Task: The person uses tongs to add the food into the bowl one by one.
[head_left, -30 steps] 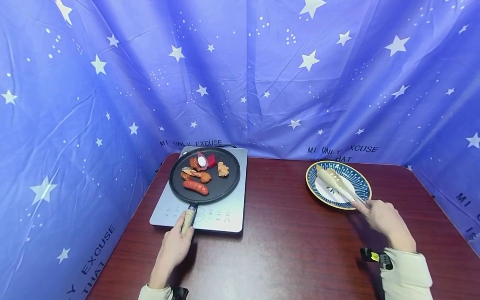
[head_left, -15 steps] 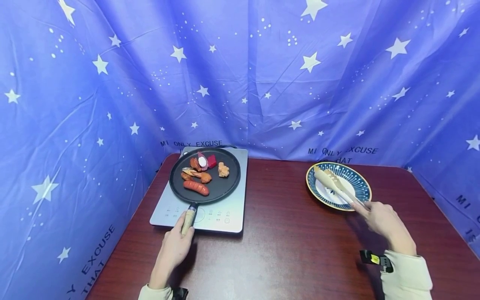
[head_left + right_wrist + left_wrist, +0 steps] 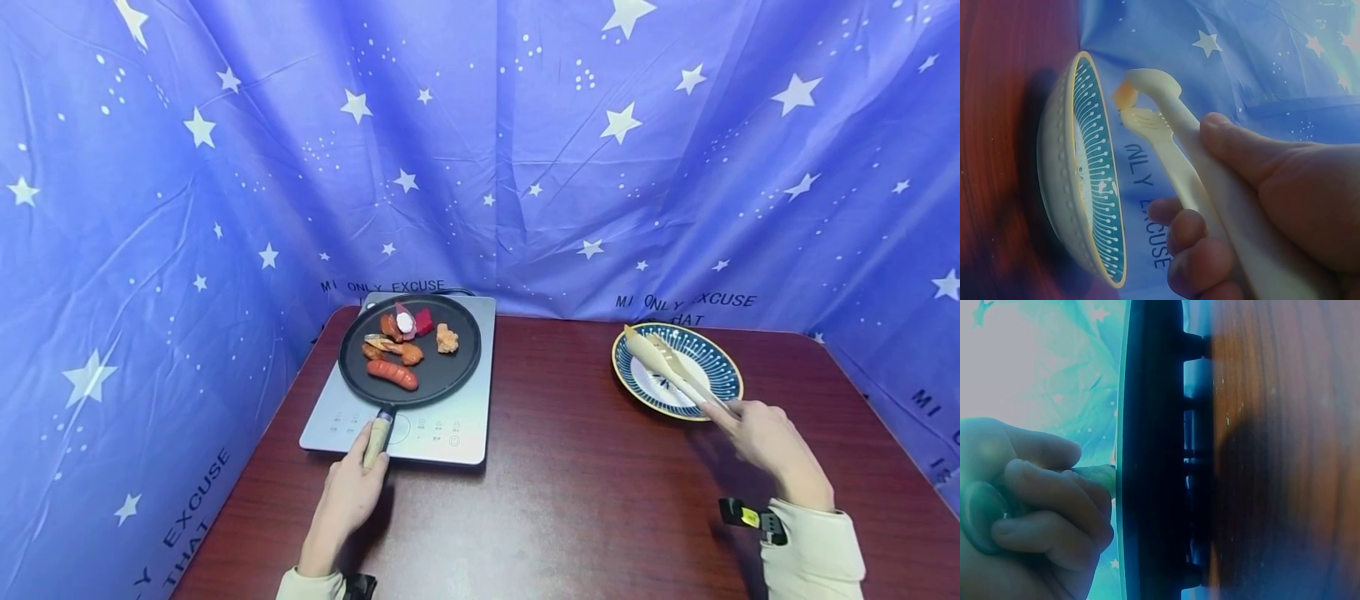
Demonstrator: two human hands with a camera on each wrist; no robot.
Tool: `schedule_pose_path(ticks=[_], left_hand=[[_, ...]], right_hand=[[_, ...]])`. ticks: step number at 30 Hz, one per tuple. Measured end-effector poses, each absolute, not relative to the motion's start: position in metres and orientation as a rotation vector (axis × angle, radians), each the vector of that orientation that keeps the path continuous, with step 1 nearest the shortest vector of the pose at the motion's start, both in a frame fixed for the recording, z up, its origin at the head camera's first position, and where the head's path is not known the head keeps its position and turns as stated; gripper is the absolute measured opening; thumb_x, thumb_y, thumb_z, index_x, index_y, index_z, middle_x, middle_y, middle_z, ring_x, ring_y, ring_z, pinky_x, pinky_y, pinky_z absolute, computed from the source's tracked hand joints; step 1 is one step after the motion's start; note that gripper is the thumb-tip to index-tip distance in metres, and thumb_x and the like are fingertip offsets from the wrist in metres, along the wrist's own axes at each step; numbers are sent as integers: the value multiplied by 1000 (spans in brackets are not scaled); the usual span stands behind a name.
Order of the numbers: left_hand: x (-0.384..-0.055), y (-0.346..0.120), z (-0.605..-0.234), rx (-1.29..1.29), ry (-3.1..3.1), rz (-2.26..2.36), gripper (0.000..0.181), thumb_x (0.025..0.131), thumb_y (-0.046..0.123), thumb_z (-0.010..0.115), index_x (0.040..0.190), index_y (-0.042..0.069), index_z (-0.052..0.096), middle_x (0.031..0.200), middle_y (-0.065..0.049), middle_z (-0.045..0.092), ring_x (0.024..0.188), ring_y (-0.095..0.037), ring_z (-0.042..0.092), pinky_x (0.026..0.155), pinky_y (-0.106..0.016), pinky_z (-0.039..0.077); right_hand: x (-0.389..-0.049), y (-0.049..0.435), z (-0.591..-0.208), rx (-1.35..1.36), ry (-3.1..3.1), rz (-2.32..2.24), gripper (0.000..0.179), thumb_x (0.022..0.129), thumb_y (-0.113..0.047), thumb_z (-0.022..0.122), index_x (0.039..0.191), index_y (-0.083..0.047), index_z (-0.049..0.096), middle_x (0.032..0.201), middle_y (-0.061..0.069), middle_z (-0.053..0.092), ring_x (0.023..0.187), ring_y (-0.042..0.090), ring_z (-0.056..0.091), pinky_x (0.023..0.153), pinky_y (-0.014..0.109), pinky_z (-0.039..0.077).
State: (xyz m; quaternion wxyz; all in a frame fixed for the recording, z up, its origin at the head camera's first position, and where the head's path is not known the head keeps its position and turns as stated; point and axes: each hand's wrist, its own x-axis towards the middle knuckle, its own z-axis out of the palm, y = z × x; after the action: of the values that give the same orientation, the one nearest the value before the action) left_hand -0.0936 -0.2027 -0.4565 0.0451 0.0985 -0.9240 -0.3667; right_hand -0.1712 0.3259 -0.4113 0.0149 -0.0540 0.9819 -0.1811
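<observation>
My left hand (image 3: 352, 492) grips the pale handle (image 3: 377, 442) of a black frying pan (image 3: 442, 379), its fingers curled round it in the left wrist view. In the pan lie a red sausage (image 3: 392, 374), browned meat pieces (image 3: 410, 355), a dark red cube (image 3: 423, 322) and a lumpy golden piece (image 3: 447, 338). My right hand (image 3: 772, 442) holds cream tongs (image 3: 1185, 144) over a blue-and-white patterned plate (image 3: 723, 371). A small orange piece of food (image 3: 1125, 95) sits between the tong tips, apart from the plate in the right wrist view.
The pan stands on a silver induction cooktop (image 3: 468, 425) at the left of the dark red-brown table (image 3: 555, 450). A blue star-printed curtain (image 3: 540, 208) hangs behind the table and along both sides.
The tong tips have shifted slightly left over the plate, and the tongs have turned a little. My left hand and the pan have stayed in place.
</observation>
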Motion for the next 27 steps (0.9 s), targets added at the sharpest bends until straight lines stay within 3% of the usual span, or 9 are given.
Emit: schedule_pose_path(ticks=[11, 18, 27], left_hand=[[-93, -202, -456, 300, -2822, -1120, 57, 92, 21, 54, 144, 5, 38, 107, -26, 62, 68, -21, 54, 66, -44, 45], [-93, -203, -457, 303, -2825, -1116, 58, 92, 22, 55, 145, 6, 38, 107, -26, 62, 68, -21, 54, 66, -44, 45], [-93, -203, -457, 306, -2828, -1115, 58, 92, 22, 55, 145, 7, 37, 103, -24, 63, 67, -21, 52, 64, -43, 45]], right_hand=[[-171, 315, -409, -198, 3058, -591, 44, 99, -45, 42, 75, -10, 57, 50, -3, 49, 50, 16, 48, 53, 36, 37], [-173, 304, -409, -195, 3066, -628, 46, 98, -46, 41, 69, -11, 49, 50, -2, 47, 48, 17, 47, 51, 34, 35], [-180, 286, -405, -249, 3075, -672, 46, 99, -45, 42, 71, -10, 53, 50, -3, 45, 46, 15, 46, 50, 33, 34]])
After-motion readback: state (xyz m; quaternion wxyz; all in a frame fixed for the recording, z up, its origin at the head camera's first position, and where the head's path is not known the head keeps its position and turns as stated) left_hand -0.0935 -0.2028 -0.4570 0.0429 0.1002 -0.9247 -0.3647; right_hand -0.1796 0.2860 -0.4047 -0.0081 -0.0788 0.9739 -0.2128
